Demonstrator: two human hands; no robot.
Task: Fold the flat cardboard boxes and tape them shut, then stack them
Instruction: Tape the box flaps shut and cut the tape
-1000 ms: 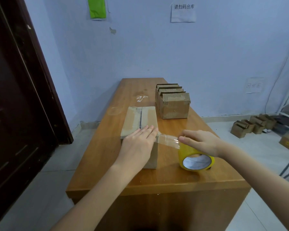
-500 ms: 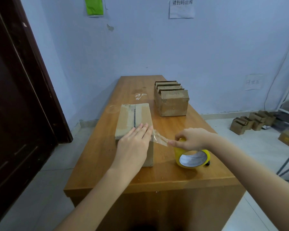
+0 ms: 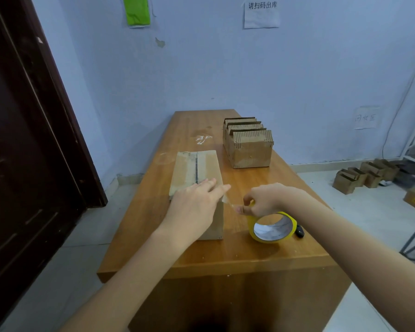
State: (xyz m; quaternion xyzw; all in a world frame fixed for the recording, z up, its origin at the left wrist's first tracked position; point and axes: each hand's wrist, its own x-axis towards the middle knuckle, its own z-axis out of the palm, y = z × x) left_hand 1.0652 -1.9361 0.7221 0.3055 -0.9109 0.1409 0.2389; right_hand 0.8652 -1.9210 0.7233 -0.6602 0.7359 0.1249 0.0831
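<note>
A folded cardboard box (image 3: pixel 197 166) lies on the wooden table (image 3: pixel 225 255), its top seam taped lengthwise. My left hand (image 3: pixel 193 207) lies flat on the box's near end, fingers straight, pressing down a strip of clear tape (image 3: pixel 227 202). The strip runs right off the box edge to my right hand (image 3: pixel 265 198), which pinches it between thumb and fingertips just above the yellow tape roll (image 3: pixel 272 227). The roll stands on the table right of the box.
A group of folded cardboard boxes (image 3: pixel 248 146) stands farther back on the table. A small black object (image 3: pixel 299 232) lies behind the roll. More boxes (image 3: pixel 359 176) sit on the floor at right. A dark door (image 3: pixel 22 140) is at left.
My right hand has moved left toward the box and its fingers have curled to pinch the tape, so the free strip is shorter. My left hand stays pressed on the box.
</note>
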